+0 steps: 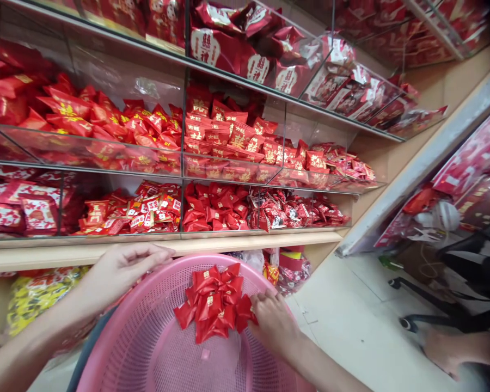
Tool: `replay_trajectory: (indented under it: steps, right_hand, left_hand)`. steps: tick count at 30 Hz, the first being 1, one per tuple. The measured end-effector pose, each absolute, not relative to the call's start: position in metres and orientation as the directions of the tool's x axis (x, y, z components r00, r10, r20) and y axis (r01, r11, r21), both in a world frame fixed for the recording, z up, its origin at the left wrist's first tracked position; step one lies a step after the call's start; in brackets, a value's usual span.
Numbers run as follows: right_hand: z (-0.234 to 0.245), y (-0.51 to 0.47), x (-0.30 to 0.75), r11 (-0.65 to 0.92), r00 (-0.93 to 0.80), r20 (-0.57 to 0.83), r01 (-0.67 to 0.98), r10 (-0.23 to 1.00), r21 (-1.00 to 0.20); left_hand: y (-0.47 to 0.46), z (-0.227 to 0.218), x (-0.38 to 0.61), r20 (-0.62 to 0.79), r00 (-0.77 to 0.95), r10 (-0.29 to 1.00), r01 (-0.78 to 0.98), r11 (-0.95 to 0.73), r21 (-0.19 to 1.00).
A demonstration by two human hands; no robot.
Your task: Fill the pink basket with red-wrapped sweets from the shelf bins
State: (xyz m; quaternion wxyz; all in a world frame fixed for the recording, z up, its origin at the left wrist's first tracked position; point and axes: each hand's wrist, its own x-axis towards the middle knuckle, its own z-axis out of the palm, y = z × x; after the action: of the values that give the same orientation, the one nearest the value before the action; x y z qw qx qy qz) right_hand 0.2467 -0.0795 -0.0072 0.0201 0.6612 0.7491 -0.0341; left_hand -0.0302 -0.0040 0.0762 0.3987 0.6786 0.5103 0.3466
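A pink plastic basket point(118, 326) with perforated walls stands in front of me. Inside it, toward the far side, lies a pile of shiny red candy packets point(210, 305) with small gold print. My right hand point(273, 321) reaches over the basket, its fingers curled on a red packet point(245, 313) at the right of the pile. My left hand point(126, 272) lies with fingers stretched out over the basket's far left rim, close to the shelf's wooden front edge; nothing shows in it. Whether it touches the rim or the wood, I cannot tell.
Glass-fronted shelves point(182, 179) hold many red packets in compartments. A yellow patterned bag point(41, 296) and other bags point(292, 269) sit under the lowest shelf. To the right are the tiled floor point(351, 310), a chair base point(436, 310) and part of a person's bare limb point(465, 348).
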Motion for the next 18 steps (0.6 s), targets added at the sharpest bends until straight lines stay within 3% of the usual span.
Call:
replay_trajectory:
  steps: [3, 9, 16, 18]
  right_hand:
    - [-0.017, -0.071, 0.244, 0.12, -0.122, -0.067, 0.992, 0.99, -0.025]
    - [-0.024, -0.063, 0.242, 0.096, -0.101, -0.06, 0.991, 0.993, -0.089]
    - [-0.019, -0.058, 0.234, 0.059, -0.065, -0.047, 0.992, 0.997, -0.108]
    - [-0.027, -0.058, 0.239, 0.082, -0.083, -0.004, 0.99, 0.997, -0.116]
  left_hand:
    - [-0.009, 0.078, -0.041, 0.047, 0.165, 0.985, 0.406, -0.111, 0.907]
    - [-0.023, 0.055, -0.062, -0.11, -0.032, 0.993, 0.218, 0.114, 0.969]
    - [-0.024, 0.003, -0.076, -0.161, -0.121, 0.98, 0.016, 0.164, 0.986]
    - [-0.023, -0.006, -0.075, -0.178, -0.134, 0.975, 0.052, 0.186, 0.981]
